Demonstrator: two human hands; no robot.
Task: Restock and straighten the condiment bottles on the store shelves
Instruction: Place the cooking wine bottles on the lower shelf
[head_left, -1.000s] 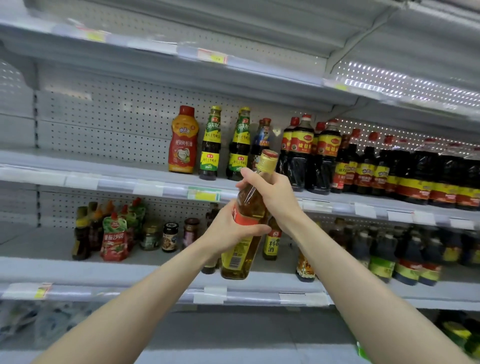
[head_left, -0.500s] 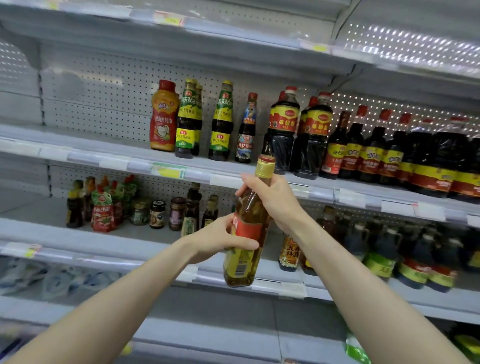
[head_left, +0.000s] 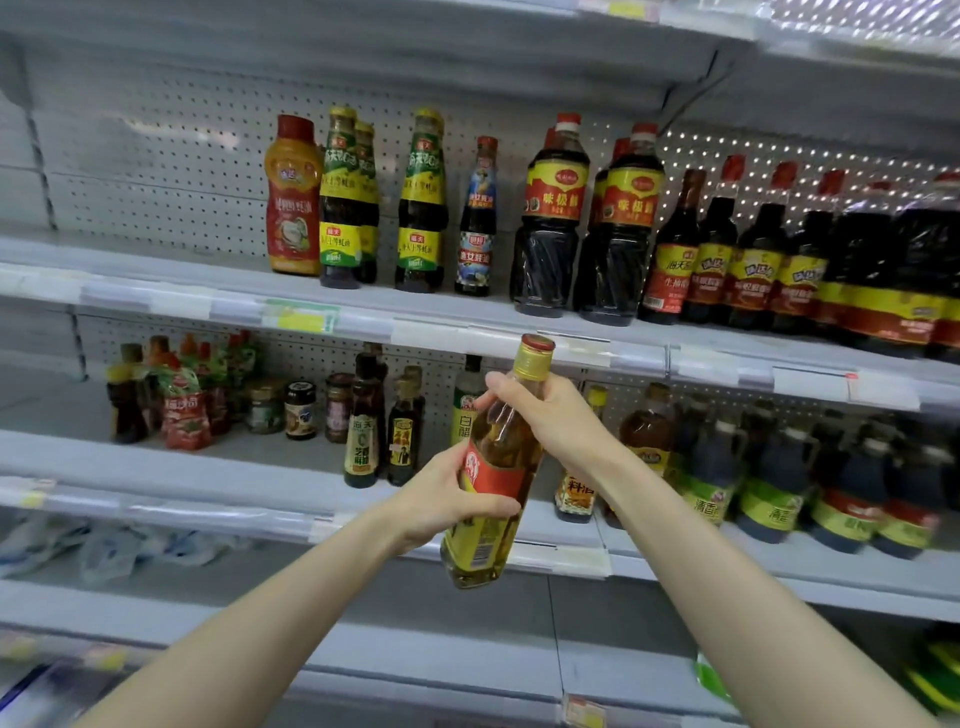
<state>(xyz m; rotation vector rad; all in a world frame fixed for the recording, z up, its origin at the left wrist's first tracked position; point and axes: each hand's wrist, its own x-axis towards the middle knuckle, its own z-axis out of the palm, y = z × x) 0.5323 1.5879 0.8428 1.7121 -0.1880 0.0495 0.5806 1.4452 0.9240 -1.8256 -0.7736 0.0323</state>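
My forearms are filling the bottom corners and meeting mid-frame. My left hand (head_left: 441, 501) is gripping the bottle (head_left: 483, 540) around its red label, thumb lying across the front. My right hand (head_left: 553, 415) is curling round the neck just under the gold cap (head_left: 534, 356). The bottle is hanging in the air, tilting with the cap leaning right, out in front of the middle shelf (head_left: 156, 512) and not touching any board.

Lower left, some bags (head_left: 104, 551) are smearing into blur, so I can't say what they are.

On the middle shelf, a strip of bare board is showing between the small dark bottles (head_left: 363, 431) and the yellow-label bottle (head_left: 574, 493). My hands and the bottle are covering most of that gap, so I can't tell how deep it is. A white-label bottle (head_left: 467, 405) is peeking out behind my right fingers. Further left, jars (head_left: 300, 410) and red pouches (head_left: 184, 415) are bunching together, with more bare board beyond them.

On the upper shelf (head_left: 156, 299), the orange bottle (head_left: 293, 197), green-label bottles (head_left: 423, 208) and big soy bottles (head_left: 550, 223) are standing upright in a row, with bare board running left of the orange one. The dark row on the right is getting cut off by the frame edge. The price strips (head_left: 301, 317) are too soft to read.
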